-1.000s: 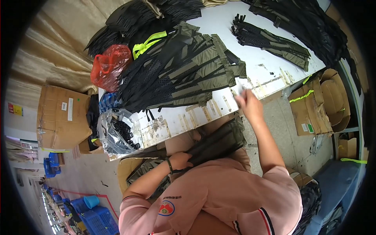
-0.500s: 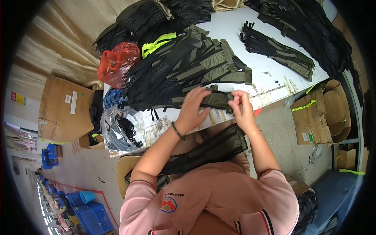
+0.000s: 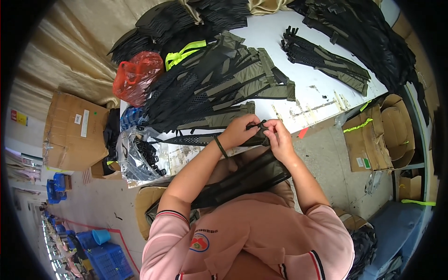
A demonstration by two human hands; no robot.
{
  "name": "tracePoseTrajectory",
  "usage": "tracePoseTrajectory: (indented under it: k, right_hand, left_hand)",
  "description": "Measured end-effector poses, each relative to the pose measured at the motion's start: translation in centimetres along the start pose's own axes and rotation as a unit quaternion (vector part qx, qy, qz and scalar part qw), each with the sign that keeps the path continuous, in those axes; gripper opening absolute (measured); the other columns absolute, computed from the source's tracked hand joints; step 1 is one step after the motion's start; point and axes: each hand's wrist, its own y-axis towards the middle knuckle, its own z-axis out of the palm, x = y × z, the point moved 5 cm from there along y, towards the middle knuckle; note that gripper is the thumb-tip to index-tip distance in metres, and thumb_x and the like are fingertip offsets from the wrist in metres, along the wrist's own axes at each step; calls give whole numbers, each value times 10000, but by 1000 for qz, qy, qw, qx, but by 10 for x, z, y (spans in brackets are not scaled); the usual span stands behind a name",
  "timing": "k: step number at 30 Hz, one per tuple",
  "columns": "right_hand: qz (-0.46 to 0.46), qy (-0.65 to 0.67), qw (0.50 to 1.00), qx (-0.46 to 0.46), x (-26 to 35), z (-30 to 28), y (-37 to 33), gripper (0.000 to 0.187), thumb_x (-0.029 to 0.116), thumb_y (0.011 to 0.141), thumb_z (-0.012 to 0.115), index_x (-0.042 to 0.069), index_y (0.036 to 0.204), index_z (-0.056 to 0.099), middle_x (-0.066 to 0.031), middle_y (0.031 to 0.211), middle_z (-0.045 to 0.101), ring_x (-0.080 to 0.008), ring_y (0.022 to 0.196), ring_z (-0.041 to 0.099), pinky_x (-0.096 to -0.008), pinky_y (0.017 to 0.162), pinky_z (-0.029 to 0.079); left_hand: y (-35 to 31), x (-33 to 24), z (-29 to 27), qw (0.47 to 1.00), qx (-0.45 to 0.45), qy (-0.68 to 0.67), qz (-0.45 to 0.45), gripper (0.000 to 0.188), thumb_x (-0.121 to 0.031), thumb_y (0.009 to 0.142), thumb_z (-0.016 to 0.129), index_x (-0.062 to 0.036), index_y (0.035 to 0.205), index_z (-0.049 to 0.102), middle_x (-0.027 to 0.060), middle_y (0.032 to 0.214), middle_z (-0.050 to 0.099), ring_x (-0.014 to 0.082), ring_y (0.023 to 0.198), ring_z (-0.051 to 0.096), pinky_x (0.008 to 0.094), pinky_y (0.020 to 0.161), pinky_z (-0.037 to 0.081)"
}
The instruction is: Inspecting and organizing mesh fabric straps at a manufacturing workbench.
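Observation:
My left hand and my right hand meet at the table's front edge, fingers pinched on the end of an olive and black mesh fabric strap. A small dark bit sticks up between the fingertips, too small to make out. From my left hand the strap runs leftward along the table edge, partly hidden by the hand. Just beyond lies a fanned pile of similar olive and black strap pieces. Across my lap rests another dark fabric piece.
On the white table are a smaller strap bundle, a red plastic bag, a neon yellow strip and a clear bag of black buckles. Cardboard boxes stand left and right. Black pieces are heaped at the back.
Both hands have drawn the strap off the pile's near side toward me. Flatter, spread fingers have come together into pinches on its end.

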Motion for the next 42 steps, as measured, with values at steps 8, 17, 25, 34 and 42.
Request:
tracePoseTrajectory:
  k: [8,17,25,34,42]
  right_hand:
    - [-75,-212,972,-63,33,9,2,328,92,812,635,85,1118,517,-126,905,594,-348,813,579,-399,733,445]
    - [-76,-258,963,-19,27,9,17,289,79,797,641,95,1075,564,-129,722,610,-332,682,602,-389,584,464]
    - [-278,-321,900,-94,53,1,34,128,108,794,673,48,734,578,-109,674,518,-268,564,497,-331,518,405]
    - [284,339,897,-10,-30,32,-1,227,89,881,570,82,658,531,77,623,452,-21,587,361,-207,527,300]
    - [325,543,746,210,-5,29,-22,193,143,909,578,45,1076,575,-18,1014,612,-130,870,576,-276,760,470]
  left_hand:
    - [-6,9,8,940,28,-230,-251,160,-118,836,662,-54,752,541,-74,646,480,19,587,407,196,522,338]
    - [-14,7,0,928,-16,-250,-275,232,-133,767,749,-46,722,538,-39,639,528,29,590,452,203,534,390]
    - [-15,-33,-7,986,-75,-40,-145,223,-111,753,721,-30,728,514,65,634,488,196,544,472,314,510,377]
    - [-27,-39,3,980,-9,-118,-162,188,-123,803,690,-35,780,525,28,682,497,135,591,489,282,535,376]
    - [-28,-20,-11,836,-18,-470,-284,134,15,873,557,-16,995,600,-2,897,611,74,823,562,205,767,443]
